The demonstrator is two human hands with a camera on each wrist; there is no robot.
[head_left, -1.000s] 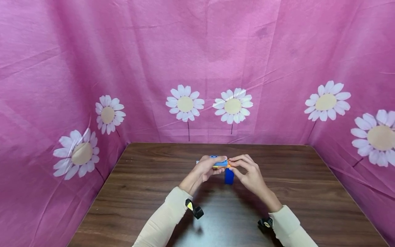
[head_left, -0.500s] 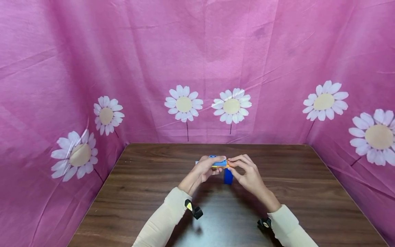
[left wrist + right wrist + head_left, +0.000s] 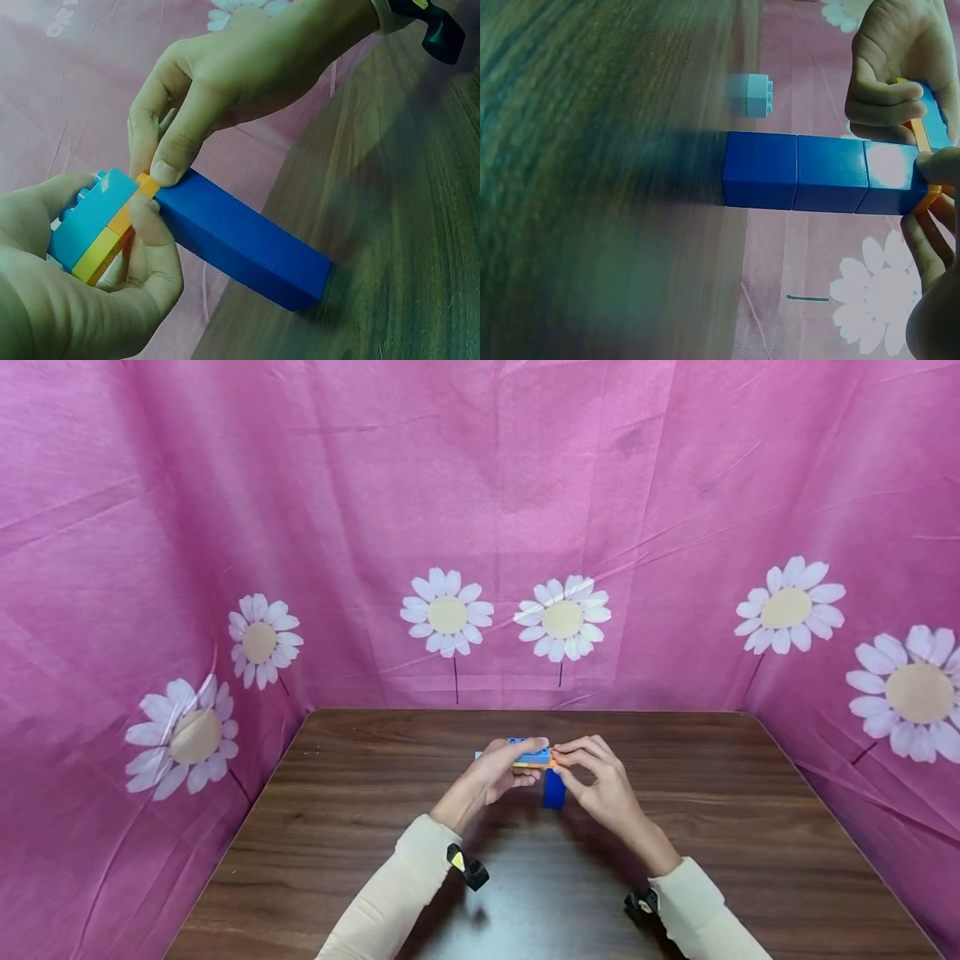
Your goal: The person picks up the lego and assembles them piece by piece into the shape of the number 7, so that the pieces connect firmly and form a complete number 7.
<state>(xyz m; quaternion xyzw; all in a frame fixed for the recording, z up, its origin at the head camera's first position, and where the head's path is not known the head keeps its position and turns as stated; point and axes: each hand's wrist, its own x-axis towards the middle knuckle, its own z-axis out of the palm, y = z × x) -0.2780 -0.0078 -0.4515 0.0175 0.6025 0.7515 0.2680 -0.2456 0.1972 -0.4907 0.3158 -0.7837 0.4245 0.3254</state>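
A tower of stacked dark blue toy bricks (image 3: 795,172) stands upright on the table. On its top lies a thin orange plate (image 3: 124,216), which sticks out to the left alongside a yellow piece (image 3: 96,255). Above these sits a studded light blue brick (image 3: 101,214). My left hand (image 3: 498,770) grips the light blue brick and the plate under it, thumb on top and fingers beneath. With thumb and fingers, my right hand (image 3: 606,781) pinches the orange plate's end at the tower's top. Fingers hide part of the joint between the pieces.
Another light blue brick (image 3: 756,95) stands on the wooden table (image 3: 360,827) behind the tower, mostly hidden by my left hand in the head view. A pink cloth (image 3: 502,485) with printed daisies hangs around the back and sides.
My left wrist has shifted very slightly left. Both hands keep their hold, and the tower stays where it was.
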